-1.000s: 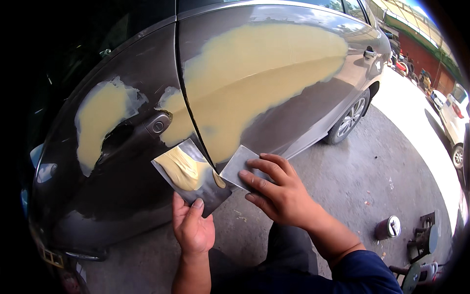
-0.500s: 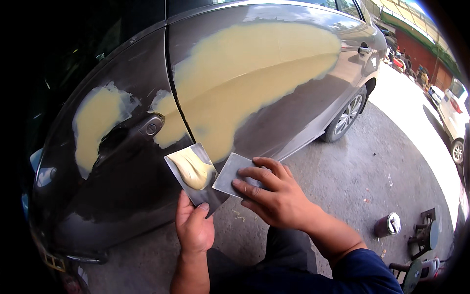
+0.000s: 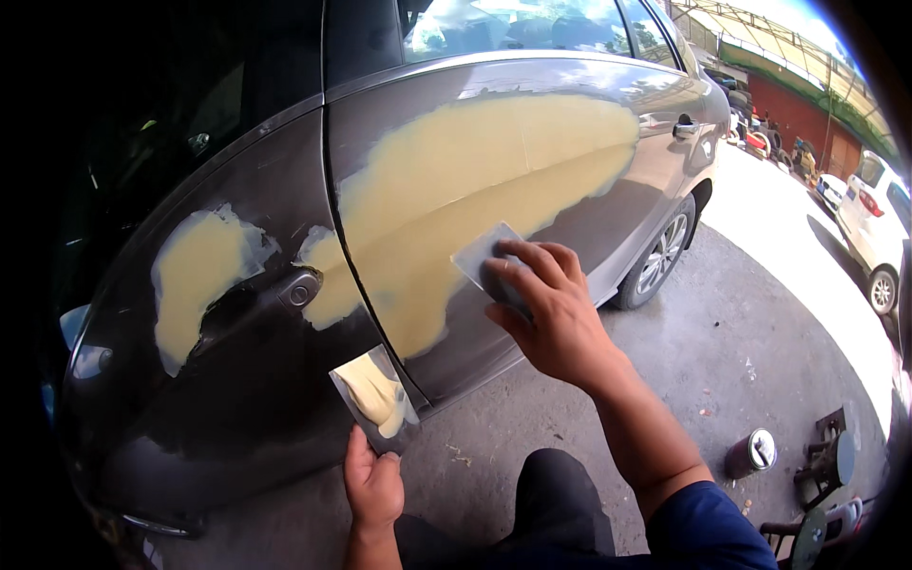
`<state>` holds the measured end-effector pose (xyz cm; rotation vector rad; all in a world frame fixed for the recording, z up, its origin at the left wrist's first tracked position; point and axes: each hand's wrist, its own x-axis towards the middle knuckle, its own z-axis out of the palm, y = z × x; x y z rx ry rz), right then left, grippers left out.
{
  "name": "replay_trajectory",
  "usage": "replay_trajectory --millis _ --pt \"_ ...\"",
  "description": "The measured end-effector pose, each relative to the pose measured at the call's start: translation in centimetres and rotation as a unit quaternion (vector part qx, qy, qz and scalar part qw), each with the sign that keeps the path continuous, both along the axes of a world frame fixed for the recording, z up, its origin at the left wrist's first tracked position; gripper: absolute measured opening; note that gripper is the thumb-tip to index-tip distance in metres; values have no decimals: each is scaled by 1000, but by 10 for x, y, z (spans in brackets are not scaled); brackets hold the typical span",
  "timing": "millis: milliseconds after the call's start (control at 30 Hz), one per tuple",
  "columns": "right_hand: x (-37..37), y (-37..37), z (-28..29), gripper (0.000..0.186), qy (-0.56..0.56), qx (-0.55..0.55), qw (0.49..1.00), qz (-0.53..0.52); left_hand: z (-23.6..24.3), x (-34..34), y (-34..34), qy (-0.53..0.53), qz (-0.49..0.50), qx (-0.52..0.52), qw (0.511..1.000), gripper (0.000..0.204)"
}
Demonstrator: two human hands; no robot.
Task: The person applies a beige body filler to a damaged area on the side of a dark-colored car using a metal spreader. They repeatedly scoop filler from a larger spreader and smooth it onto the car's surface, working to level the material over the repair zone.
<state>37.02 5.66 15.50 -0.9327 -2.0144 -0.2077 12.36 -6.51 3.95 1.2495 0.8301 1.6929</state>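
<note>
No lettering, number or sign can be read on the grey car [image 3: 228, 418], paint can [image 3: 749, 456] or white vehicle [image 3: 876, 218].

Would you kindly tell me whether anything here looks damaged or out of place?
Yes: the car's bodywork. A broad yellow patch on the rear door and two smaller patches on the front door have ragged edges and interrupt the dark finish. Pale flecks also litter the floor.

Paste [image 3: 374, 391] smooth, creamy; yellow patch [image 3: 475, 161] matt; door paint [image 3: 627, 207] glossy; grey spreader [image 3: 483, 255] perhaps metal.
</note>
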Motion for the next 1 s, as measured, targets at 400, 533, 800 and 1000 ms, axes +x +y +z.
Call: replay_trajectory --millis 400,533,800,1000 --pt "-52 49 125 38 -132 -3 983 -127 -68 10 -26 -9 -48 -168 985 79" --pt "-63 51 125 39 -155 -21 976 -149 -61 14 -30 -158 -103 -172 967 79" --pt "-61 46 103 38 -129 11 982 -136 -58 18 -31 -249 -115 -175 945 78" --pt "-69 55 126 37 -139 -21 980 -138 -59 19 -26 -261 -131 -174 940 77"
